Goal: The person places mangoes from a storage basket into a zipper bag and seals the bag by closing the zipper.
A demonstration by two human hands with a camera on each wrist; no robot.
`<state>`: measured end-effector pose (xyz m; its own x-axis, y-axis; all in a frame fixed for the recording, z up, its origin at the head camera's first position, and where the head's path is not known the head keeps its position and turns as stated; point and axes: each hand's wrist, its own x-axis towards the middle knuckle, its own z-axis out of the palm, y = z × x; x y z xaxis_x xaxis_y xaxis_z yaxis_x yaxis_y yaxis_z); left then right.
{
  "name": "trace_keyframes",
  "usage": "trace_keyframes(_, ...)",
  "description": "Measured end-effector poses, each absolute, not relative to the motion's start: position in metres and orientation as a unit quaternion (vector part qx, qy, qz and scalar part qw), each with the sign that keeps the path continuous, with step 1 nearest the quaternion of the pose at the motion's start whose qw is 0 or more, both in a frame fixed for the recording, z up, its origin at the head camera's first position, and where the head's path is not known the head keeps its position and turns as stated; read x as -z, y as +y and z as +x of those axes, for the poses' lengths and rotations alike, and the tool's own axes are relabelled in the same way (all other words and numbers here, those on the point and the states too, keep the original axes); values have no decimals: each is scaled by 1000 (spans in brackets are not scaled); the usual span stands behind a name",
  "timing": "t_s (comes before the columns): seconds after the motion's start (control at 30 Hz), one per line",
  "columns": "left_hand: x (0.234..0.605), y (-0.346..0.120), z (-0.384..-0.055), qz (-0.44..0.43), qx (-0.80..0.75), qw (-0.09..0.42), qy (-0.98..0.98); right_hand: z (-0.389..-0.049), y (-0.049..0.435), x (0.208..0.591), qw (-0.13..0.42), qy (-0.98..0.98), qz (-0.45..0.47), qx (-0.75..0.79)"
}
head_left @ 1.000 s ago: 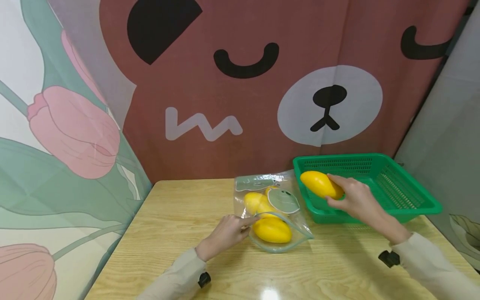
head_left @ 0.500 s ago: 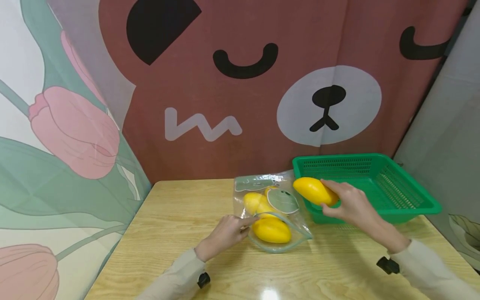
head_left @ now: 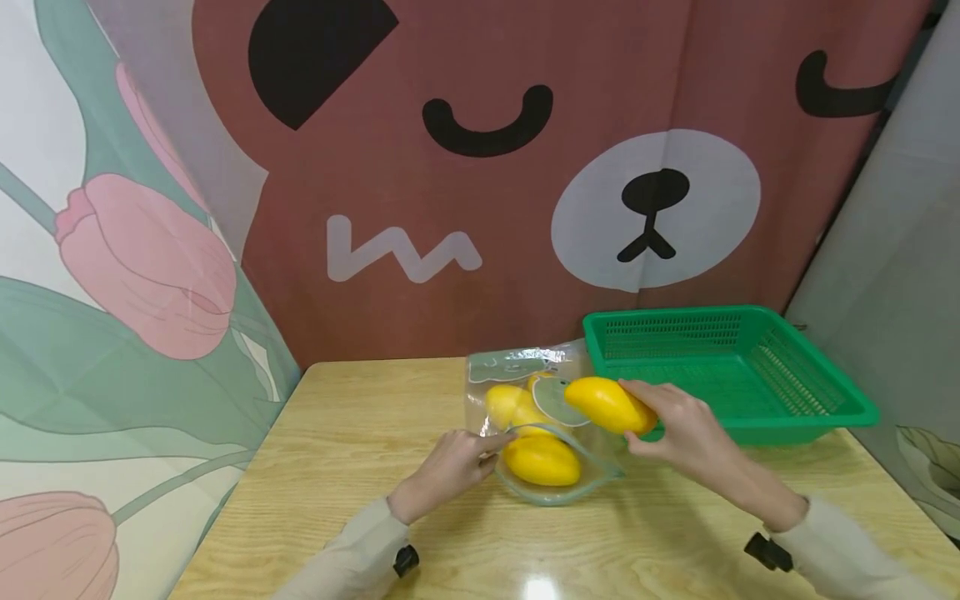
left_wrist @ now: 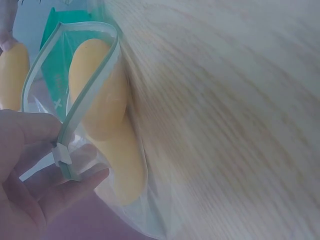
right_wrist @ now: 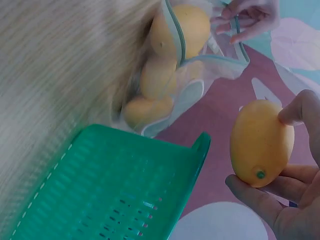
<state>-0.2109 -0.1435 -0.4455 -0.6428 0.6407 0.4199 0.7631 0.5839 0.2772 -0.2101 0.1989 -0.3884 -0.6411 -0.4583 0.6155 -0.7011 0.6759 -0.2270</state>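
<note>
A yellow mango (head_left: 606,405) is held up by my right hand (head_left: 686,433), thumb on one side and fingers on the other. It hangs over the right side of a clear zip bag (head_left: 553,501), overlapping the bag's green printed patch in the head view. My left hand (head_left: 450,467) pinches the left corner of the bag's mouth, beside a white slider (left_wrist: 62,153) on the zip strip. The mouth gapes toward me. Just inside it lies another mango (head_left: 543,461), with more yellow mangoes (right_wrist: 159,77) deeper in. In the right wrist view the held mango shows a green stem dot.
A green plastic basket (head_left: 825,427) with slotted sides stands right of the bag, close to it. Both rest on a light wooden table (head_left: 360,417). Behind the table hangs a brown curtain (head_left: 420,317) with a bear face, and a tulip-printed one (head_left: 150,267) is at left.
My right hand has carried the mango left and toward me, from over the basket's left rim to over the bag's right side. The left hand and bag stay nearly still.
</note>
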Motion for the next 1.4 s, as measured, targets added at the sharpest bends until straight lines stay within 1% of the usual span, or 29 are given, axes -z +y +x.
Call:
trace_keyframes(0.23,445,-143,-210,-400,215,137,-880,-202,192,392,252,-878,334,-233)
trace_keyframes(0.43,445,-142,-211,-400,212,145,-880,-196,186,393,259,-870,346,-236)
trace_keyframes(0.77,443,-143,-210,-391,209,130,-887,-181,174,399,256,-865,366,-229)
trace_keyframes(1.0,445,-143,-211,-396,208,147,-882,-173,167,405,242,-864,375,-232)
trace_keyframes(1.4,445,-143,-210,-392,199,140,-887,-160,150,421,261,-842,424,-205)
